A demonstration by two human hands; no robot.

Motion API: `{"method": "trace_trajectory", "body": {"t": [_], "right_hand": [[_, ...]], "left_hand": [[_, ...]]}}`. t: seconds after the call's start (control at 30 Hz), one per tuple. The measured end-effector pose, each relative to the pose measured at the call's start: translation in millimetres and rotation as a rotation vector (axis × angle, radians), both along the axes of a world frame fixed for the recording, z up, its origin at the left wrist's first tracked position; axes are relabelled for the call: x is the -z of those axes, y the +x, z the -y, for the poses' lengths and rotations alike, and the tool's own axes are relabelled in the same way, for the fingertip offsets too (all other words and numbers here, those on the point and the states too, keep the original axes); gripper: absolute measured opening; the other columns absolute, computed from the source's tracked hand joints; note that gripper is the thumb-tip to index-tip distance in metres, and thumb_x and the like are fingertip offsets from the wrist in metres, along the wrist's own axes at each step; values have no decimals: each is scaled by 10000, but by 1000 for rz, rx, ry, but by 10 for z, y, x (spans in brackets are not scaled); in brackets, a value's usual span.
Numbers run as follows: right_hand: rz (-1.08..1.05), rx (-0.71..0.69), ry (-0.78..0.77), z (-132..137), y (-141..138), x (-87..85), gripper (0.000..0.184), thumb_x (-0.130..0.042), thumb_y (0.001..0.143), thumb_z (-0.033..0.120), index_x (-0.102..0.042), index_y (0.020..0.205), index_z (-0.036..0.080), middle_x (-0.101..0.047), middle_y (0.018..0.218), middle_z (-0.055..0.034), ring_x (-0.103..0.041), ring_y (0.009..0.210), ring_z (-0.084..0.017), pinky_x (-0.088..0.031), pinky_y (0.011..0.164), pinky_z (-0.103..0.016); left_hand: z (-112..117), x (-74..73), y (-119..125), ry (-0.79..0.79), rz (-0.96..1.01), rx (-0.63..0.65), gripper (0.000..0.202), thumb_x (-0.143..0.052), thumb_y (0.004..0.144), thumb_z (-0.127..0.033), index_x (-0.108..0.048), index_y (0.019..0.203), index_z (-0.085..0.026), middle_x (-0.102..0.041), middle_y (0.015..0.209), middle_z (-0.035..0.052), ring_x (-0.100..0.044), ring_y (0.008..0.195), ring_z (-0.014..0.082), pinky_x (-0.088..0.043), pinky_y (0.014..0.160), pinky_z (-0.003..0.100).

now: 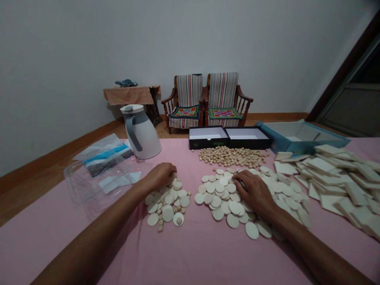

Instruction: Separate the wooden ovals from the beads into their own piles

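My left hand (160,174) rests with curled fingers on the far edge of a small heap of pale round discs mixed with small pegs (169,202). What its fingers hold, if anything, is hidden. My right hand (252,192) lies palm down on a larger spread of pale round discs (225,198), its fingertips pressed together on a disc near the middle of the pile. A patch of small round wooden pegs (231,156) lies beyond both hands on the pink tablecloth (190,253).
Stacked square pale tiles (335,178) cover the right side. Two open black boxes (228,136) and a blue box (299,136) stand at the far edge. A white jug (141,130) and clear plastic bags (101,174) sit at the left. Two chairs stand behind.
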State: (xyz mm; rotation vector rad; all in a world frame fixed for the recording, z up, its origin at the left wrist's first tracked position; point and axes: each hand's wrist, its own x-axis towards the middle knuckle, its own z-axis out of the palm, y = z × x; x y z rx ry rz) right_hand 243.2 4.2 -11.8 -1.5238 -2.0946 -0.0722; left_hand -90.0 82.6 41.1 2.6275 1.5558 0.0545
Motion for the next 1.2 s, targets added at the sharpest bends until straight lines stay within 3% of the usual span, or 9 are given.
{"method": "trace_trajectory", "body": {"t": [0.13, 0.3, 0.47, 0.57, 0.87, 1.07, 1.2], "right_hand": [[-3, -6, 6, -7, 9, 11, 176, -456, 881, 263, -619, 935, 224, -634, 916, -52, -573, 805, -196, -404, 716, -329], [0, -2, -18, -4, 11, 6, 171, -456, 885, 262, -615, 933, 221, -629, 923, -49, -567, 804, -196, -401, 718, -332], [-2, -2, -22, 4, 3, -6, 173, -456, 887, 259, -616, 936, 216, -629, 931, -48, -563, 809, -196, -397, 721, -335], [4, 1, -27, 10, -2, -14, 176, -451, 890, 255, -616, 937, 215, -631, 927, -48, -564, 812, -197, -395, 721, -334], [9, 6, -28, -4, 6, 7, 180, -456, 893, 261, -623, 943, 215, -634, 940, -49, -566, 820, -196, -386, 724, -328], [-3, -4, -28, 12, 2, -14, 172, -458, 897, 255, -618, 937, 210, -629, 939, -46, -566, 838, -196, -390, 738, -330], [-5, -1, -23, 13, -2, -13, 167, -462, 894, 255, -619, 931, 213, -628, 935, -45, -568, 827, -194, -394, 739, -333]], "left_hand": [[88, -114, 140, 33, 98, 2, 265, -482, 781, -122, -702, 926, -151, -709, 893, 84, -634, 798, 181, -464, 738, 261], [254, -233, 308, -102, 467, 111, 310, -484, 833, -170, -640, 1102, -167, -702, 963, 49, -628, 740, 123, -477, 663, 211], [295, -182, 264, -55, 79, 39, 154, -586, 797, -251, -671, 881, -154, -691, 850, 69, -620, 740, 171, -436, 647, 247], [305, -120, 252, -62, -33, -16, 154, -652, 737, -288, -653, 830, -165, -687, 831, 68, -618, 741, 197, -413, 624, 257], [312, -125, 295, -45, -3, -46, 171, -661, 693, -232, -617, 845, -168, -667, 840, 57, -610, 744, 199, -408, 624, 260], [386, -273, 395, -118, 453, 103, 210, -606, 809, -297, -585, 968, -161, -647, 920, 40, -600, 763, 138, -438, 639, 219], [498, -292, 337, -151, 278, 236, 137, -624, 749, -174, -619, 886, -172, -635, 873, 27, -582, 770, 147, -427, 678, 235]]}}
